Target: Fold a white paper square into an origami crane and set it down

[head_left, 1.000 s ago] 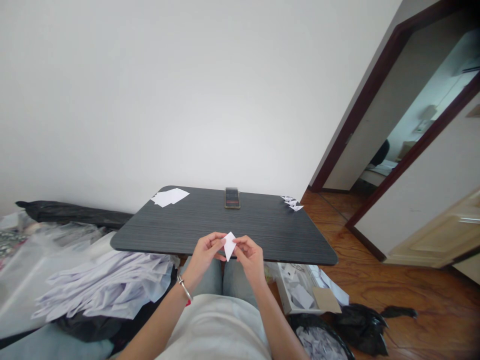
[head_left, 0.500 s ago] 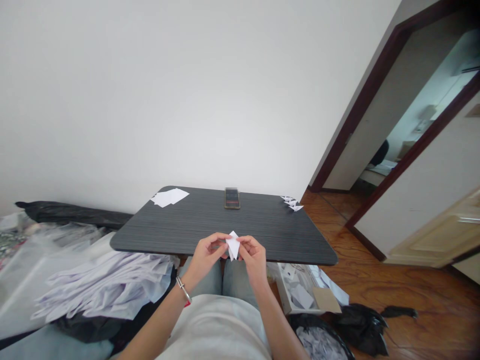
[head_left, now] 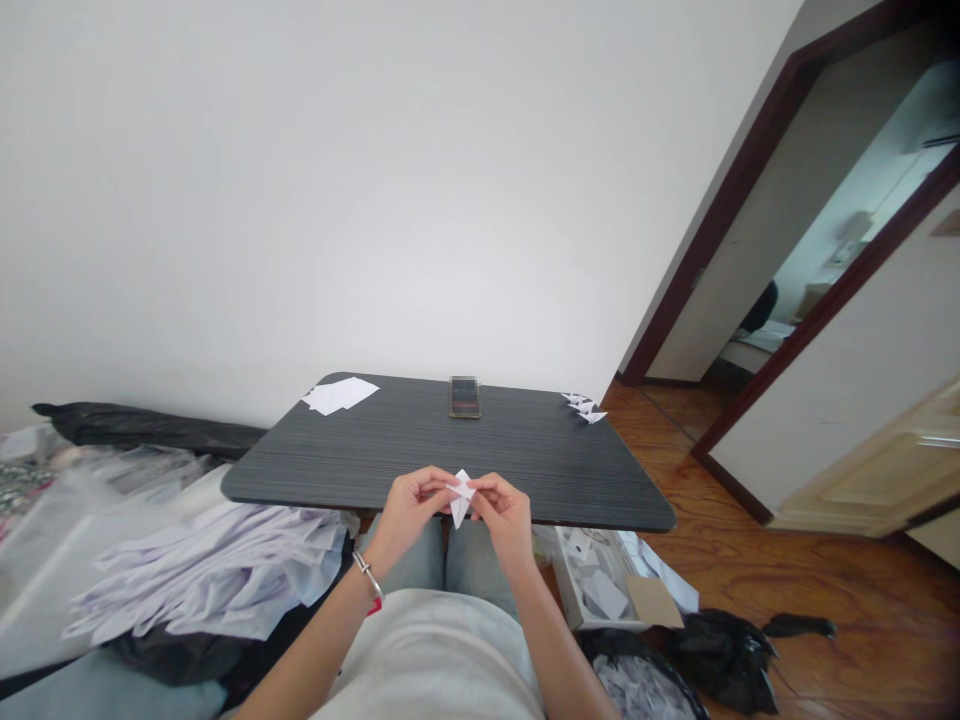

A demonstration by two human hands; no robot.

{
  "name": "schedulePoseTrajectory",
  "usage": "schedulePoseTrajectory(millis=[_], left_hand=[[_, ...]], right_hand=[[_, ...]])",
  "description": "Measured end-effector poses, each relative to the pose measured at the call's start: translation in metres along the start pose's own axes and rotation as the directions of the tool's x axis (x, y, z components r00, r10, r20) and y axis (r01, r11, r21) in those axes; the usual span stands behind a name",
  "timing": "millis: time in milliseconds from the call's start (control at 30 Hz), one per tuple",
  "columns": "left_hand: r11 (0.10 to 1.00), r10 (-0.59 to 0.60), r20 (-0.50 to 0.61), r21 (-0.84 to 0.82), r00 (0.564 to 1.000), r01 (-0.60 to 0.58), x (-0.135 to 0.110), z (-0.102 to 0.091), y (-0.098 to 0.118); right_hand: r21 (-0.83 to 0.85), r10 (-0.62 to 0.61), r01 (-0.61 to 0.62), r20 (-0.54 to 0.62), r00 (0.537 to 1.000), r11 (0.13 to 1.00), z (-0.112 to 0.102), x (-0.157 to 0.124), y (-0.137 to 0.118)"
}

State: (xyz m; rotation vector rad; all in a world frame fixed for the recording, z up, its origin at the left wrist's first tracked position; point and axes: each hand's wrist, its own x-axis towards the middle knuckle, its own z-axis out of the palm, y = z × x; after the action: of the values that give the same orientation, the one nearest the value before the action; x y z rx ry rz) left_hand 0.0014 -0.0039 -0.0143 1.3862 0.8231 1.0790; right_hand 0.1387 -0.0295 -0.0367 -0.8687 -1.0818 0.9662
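Both my hands pinch a small folded piece of white paper [head_left: 460,495] just above the near edge of the dark grey table [head_left: 375,455]. My left hand [head_left: 411,508] grips its left side with fingers curled. My right hand [head_left: 504,512] holds its right side the same way. The paper is a narrow pointed shape, tip down. A bracelet sits on my left wrist.
On the table lie a phone [head_left: 464,396] at the far middle, flat white sheets [head_left: 339,394] at the far left and small folded paper pieces [head_left: 585,405] at the far right. A heap of white paper [head_left: 210,570] lies left; a box of folded pieces [head_left: 600,585] and black bags lie right.
The folded paper has been folded smaller between my fingers and sits lower in my hands. My hands have drawn slightly closer together.
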Motion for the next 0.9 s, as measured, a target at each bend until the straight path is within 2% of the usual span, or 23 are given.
schedulePoseTrajectory(millis=[133, 333, 633, 900], left_hand=[[0.999, -0.025, 0.011, -0.033, 1.000, 0.025, 0.000, 0.002, 0.001], [0.998, -0.050, 0.041, -0.032, 0.998, 0.052, -0.002, 0.003, 0.002], [0.997, -0.042, -0.018, -0.063, 0.999, 0.041, -0.003, 0.009, 0.007], [0.995, -0.051, -0.043, -0.092, 0.998, 0.047, -0.004, 0.012, 0.007]], right_hand=[[-0.022, -0.041, 0.040, -0.028, 0.999, 0.999, 0.000, 0.001, 0.000], [0.045, 0.003, 0.001, -0.072, 0.997, 0.999, 0.001, 0.000, 0.002], [0.075, 0.030, -0.022, -0.115, 0.993, 0.997, 0.005, -0.002, -0.002], [0.033, 0.013, -0.010, -0.098, 0.995, 0.999, 0.006, -0.004, -0.008]])
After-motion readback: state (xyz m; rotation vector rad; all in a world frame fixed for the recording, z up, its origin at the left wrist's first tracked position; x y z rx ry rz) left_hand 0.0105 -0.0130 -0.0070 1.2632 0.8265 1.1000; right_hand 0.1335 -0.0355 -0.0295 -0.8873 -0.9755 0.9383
